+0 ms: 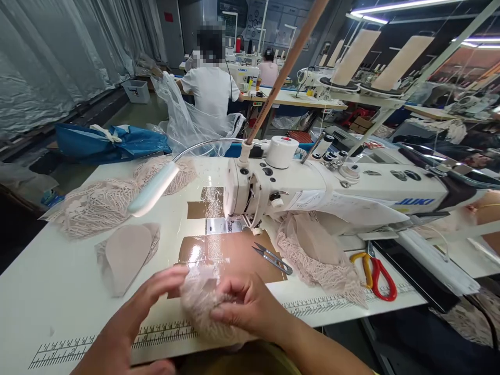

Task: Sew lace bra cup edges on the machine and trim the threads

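A bunched piece of beige lace fabric (201, 307) is at the front edge of the sewing table, pinched between the thumb and fingers of my right hand (250, 304). Just left of it, my left hand (144, 307) has its fingers stretched out and thumb apart, the fingertips close to the lace. Whether they touch it I cannot tell. Beyond the hands stands a white sewing machine (312, 179), its needle area over a metal plate (216, 226). Grey thread snips (273, 258) lie on the brown taped sheet (242, 255) before it.
Lace pieces (97, 205) and a beige cup-shaped piece (128, 250) lie at left. More lace (316, 255) and red-and-yellow-handled scissors (380, 276) lie at right. A lamp (154, 190) arches over the table; printed rulers (308, 304) run along its front. A person (211, 86) sits ahead.
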`<state>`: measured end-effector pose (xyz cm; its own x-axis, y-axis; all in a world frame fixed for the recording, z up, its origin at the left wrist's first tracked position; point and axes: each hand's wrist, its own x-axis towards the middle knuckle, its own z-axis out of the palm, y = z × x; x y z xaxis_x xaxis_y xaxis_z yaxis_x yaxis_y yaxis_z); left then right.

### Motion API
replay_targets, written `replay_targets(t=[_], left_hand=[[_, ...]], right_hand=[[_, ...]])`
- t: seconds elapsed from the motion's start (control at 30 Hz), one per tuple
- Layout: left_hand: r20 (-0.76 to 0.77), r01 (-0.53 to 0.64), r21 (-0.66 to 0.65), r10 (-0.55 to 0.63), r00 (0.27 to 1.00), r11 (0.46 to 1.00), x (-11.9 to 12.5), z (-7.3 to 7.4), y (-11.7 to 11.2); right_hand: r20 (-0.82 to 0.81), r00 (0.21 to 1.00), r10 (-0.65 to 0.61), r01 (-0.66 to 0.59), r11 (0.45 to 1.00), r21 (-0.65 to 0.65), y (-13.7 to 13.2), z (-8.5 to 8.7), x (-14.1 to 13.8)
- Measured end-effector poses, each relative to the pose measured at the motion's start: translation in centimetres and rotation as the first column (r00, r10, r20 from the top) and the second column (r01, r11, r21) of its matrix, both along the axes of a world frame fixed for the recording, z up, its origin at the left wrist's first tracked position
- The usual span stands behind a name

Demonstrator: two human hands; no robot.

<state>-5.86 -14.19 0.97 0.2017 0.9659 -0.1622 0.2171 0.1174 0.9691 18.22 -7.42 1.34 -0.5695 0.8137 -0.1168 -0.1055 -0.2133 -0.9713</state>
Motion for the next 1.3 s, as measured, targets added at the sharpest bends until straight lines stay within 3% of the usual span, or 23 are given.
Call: replay_targets(t=[0.07, 0.17, 0.3, 0.47, 0.6, 0.7, 0.87, 1.0, 1.1, 1.3], left_hand=[[-0.128, 0.038, 0.021, -0.035, 0.991, 0.999, 1.0, 0.8, 1.2], [-0.011, 0.206, -0.081, -0.208, 0.978, 0.975, 3.0, 1.4, 2.4], [0.049, 0.264, -0.099, -0.261, 0.964, 0.959, 4.0, 1.5, 2.3], [-0.008, 0.258, -0.073, -0.259, 0.966, 0.963, 3.1, 1.8, 2.1], [-0.192, 0.184, 0.012, -0.179, 0.965, 0.983, 2.9, 2.2, 2.5], [-0.228, 0.225, 0.036, -0.211, 0.950, 0.974, 3.4, 2.4, 3.0], [-0.110, 0.229, 0.030, -0.224, 0.968, 0.973, 4.0, 2.2, 3.6], [-0.031, 0.175, -0.031, -0.176, 0.984, 0.984, 4.3, 1.8, 3.6], [0.008, 0.168, -0.069, -0.168, 0.986, 0.983, 4.7, 1.7, 3.6], [0.210, 0.281, -0.122, -0.252, 0.945, 0.952, 4.6, 2.3, 4.0]], right_hand=[[0.056, 0.997, 0.055, -0.060, 0.993, 0.098, -0.4, 0.2, -0.5], [0.092, 0.996, -0.018, -0.005, 0.968, 0.251, -0.7, 0.2, -0.8], [0.057, 0.985, -0.163, 0.130, 0.917, 0.376, -0.7, -0.1, -1.0], [0.053, 0.977, -0.207, 0.174, 0.912, 0.371, -0.7, -0.2, -1.3], [0.108, 0.971, -0.214, 0.159, 0.912, 0.377, -0.9, -0.3, -1.4], [0.154, 0.965, -0.213, 0.140, 0.912, 0.385, -1.0, -0.4, -1.3], [0.231, 0.955, -0.187, 0.096, 0.930, 0.356, -0.6, -0.4, -0.7], [0.145, 0.985, -0.089, 0.051, 0.968, 0.244, 0.4, 0.3, -0.2], [0.171, 0.984, -0.044, -0.002, 0.966, 0.260, 0.8, 1.0, -0.1], [0.194, 0.980, -0.043, -0.007, 0.968, 0.252, 0.5, 2.1, 0.4]])
